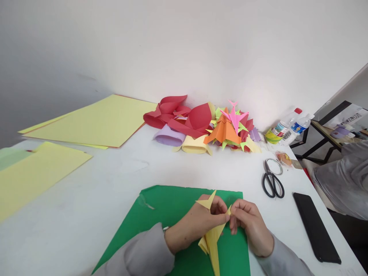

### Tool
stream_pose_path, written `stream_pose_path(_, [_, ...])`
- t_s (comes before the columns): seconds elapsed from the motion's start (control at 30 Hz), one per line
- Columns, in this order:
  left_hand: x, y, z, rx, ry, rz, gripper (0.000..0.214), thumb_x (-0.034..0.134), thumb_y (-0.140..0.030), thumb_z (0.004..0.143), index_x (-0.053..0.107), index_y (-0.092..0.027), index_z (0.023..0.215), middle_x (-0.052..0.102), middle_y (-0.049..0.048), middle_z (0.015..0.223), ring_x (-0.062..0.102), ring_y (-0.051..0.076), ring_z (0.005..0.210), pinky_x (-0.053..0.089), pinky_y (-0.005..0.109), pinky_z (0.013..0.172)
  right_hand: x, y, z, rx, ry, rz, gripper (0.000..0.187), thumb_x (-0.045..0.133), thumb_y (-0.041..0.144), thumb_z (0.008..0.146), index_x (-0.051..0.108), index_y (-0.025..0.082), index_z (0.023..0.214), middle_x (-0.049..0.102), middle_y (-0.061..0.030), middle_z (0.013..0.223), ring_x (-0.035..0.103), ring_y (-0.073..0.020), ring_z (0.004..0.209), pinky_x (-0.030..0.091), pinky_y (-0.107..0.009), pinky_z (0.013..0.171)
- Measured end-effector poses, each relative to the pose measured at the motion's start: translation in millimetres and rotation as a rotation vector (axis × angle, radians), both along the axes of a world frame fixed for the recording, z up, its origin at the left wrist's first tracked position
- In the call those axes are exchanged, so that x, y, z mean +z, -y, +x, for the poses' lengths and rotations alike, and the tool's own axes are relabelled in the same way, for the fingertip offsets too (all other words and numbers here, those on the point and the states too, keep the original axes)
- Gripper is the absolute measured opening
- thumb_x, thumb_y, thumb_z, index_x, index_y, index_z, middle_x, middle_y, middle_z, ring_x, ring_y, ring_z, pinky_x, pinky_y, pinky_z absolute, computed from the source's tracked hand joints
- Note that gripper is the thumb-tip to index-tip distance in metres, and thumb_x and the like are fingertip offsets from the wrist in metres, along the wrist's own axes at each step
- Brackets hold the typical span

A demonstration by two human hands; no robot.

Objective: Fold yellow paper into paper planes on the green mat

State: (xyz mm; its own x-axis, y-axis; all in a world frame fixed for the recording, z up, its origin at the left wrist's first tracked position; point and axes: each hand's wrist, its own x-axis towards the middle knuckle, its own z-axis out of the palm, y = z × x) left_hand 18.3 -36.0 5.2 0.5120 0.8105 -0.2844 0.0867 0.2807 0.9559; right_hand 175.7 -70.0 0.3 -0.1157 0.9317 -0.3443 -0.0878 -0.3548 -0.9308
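Note:
A folded yellow paper plane [213, 241] is held over a green sheet [172, 209] at the front of the table. My left hand [201, 218] grips its middle, with a pointed, forked end of paper showing above the knuckles and a long narrow point hanging down below. At its right side, my right hand [248, 222] pinches a small pointed tip of the same paper between thumb and fingers. My left hand hides the centre of the folds.
Red, purple and orange folded paper pieces [224, 130] are heaped by the wall. Large yellow sheets [94, 119] lie at the left. Scissors [271, 184], a tape ring, a black flat object [316, 228] and bottles [287, 124] stand or lie at the right. Another person's grey clothing [342, 176] shows beyond.

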Motion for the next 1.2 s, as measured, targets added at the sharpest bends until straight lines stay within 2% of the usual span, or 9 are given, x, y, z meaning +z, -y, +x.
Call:
stream_pose_path(0.07, [1.8, 0.2, -0.3, 0.021, 0.057, -0.091, 0.016, 0.068, -0.027, 0.061, 0.054, -0.019, 0.06, 0.054, -0.0042, 0.049, 0.053, 0.013, 0.047, 0.047, 0.028, 0.051, -1.1, -0.5, 1.2, -0.008, -0.005, -0.012, 0.042, 0.064, 0.057, 0.074, 0.056, 0.017, 0.062, 0.06, -0.0009, 0.05, 0.051, -0.0109, 0.04, 0.038, -0.023, 0.043])
stream_pose_path(0.13, [2.3, 0.5, -0.8, 0.038, 0.089, -0.14, 0.02, 0.071, -0.03, 0.061, 0.054, -0.019, 0.061, 0.055, -0.0041, 0.049, 0.054, 0.013, 0.046, 0.05, 0.03, 0.052, -0.4, 0.6, 2.8, -0.008, 0.097, 0.075, 0.038, 0.061, 0.054, 0.078, 0.057, 0.018, 0.068, 0.061, -0.0013, 0.054, 0.054, -0.0125, 0.046, 0.041, -0.024, 0.047])
stream_pose_path(0.3, [-2.1, -0.3, -1.5, 0.066, 0.119, -0.148, 0.026, 0.077, -0.034, 0.059, 0.055, -0.019, 0.061, 0.052, -0.0052, 0.048, 0.054, 0.013, 0.045, 0.05, 0.03, 0.051, 4.8, 9.6, 7.3, 0.057, 0.644, 0.601, 0.008, 0.055, 0.025, 0.086, 0.061, 0.02, 0.089, 0.062, -0.0025, 0.068, 0.058, -0.0168, 0.063, 0.046, -0.028, 0.06])
stream_pose_path(0.4, [-4.7, -0.7, -0.8, 0.075, 0.112, -0.121, 0.026, 0.077, -0.034, 0.059, 0.056, -0.018, 0.061, 0.054, -0.0042, 0.049, 0.054, 0.013, 0.045, 0.049, 0.029, 0.049, 4.3, 12.3, 8.7, 0.116, 0.852, 0.842, 0.013, 0.051, 0.017, 0.087, 0.059, 0.019, 0.097, 0.065, -0.0053, 0.074, 0.061, -0.0189, 0.067, 0.048, -0.03, 0.062])
stream_pose_path(0.5, [-4.2, -0.2, 0.2, 0.084, 0.118, -0.132, 0.026, 0.076, -0.034, 0.059, 0.055, -0.018, 0.06, 0.053, -0.0047, 0.05, 0.053, 0.012, 0.046, 0.05, 0.029, 0.05, 1.6, 11.3, 8.3, 0.136, 0.982, 0.953, 0.013, 0.048, 0.016, 0.09, 0.06, 0.019, 0.094, 0.066, -0.0071, 0.074, 0.062, -0.0204, 0.068, 0.048, -0.031, 0.062])
stream_pose_path(0.67, [1.9, 0.3, -0.2, 0.095, 0.099, -0.174, 0.027, 0.077, -0.036, 0.059, 0.056, -0.018, 0.061, 0.053, -0.0053, 0.051, 0.054, 0.012, 0.047, 0.053, 0.03, 0.051, 0.0, 10.2, 6.9, 0.134, 0.985, 0.933, 0.017, 0.045, 0.015, 0.091, 0.061, 0.021, 0.088, 0.067, -0.0066, 0.072, 0.063, -0.0195, 0.065, 0.047, -0.03, 0.06])
stream_pose_path(0.87, [4.4, -0.3, -2.7, 0.107, 0.109, -0.221, 0.026, 0.075, -0.037, 0.059, 0.057, -0.018, 0.061, 0.054, -0.0045, 0.05, 0.056, 0.014, 0.048, 0.054, 0.032, 0.05, 4.5, 12.9, 8.7, 0.108, 0.918, 0.869, 0.014, 0.047, 0.017, 0.089, 0.059, 0.02, 0.096, 0.067, -0.0065, 0.076, 0.062, -0.0201, 0.067, 0.048, -0.031, 0.062])
stream_pose_path(1.03, [-2.5, -4.3, -4.0, 0.259, 0.225, -0.275, 0.031, 0.079, -0.039, 0.055, 0.058, -0.017, 0.063, 0.055, -0.0048, 0.051, 0.055, 0.013, 0.049, 0.056, 0.031, 0.053, 9.5, 13.7, 6.2, 0.056, 0.827, 0.741, 0.01, 0.05, 0.023, 0.089, 0.058, 0.021, 0.084, 0.062, -0.0027, 0.066, 0.058, -0.0167, 0.058, 0.045, -0.027, 0.056])
stream_pose_path(1.2, [-2.7, -6.5, -5.7, 0.423, 0.311, -0.267, 0.03, 0.078, -0.038, 0.061, 0.058, -0.018, 0.069, 0.056, -0.0059, 0.057, 0.058, 0.013, 0.051, 0.056, 0.032, 0.059, 10.0, 18.2, -1.1, 0.227, 0.77, 0.574, 0.02, 0.057, 0.034, 0.085, 0.051, 0.022, 0.07, 0.056, 0.0002, 0.061, 0.052, -0.0142, 0.053, 0.04, -0.024, 0.05])
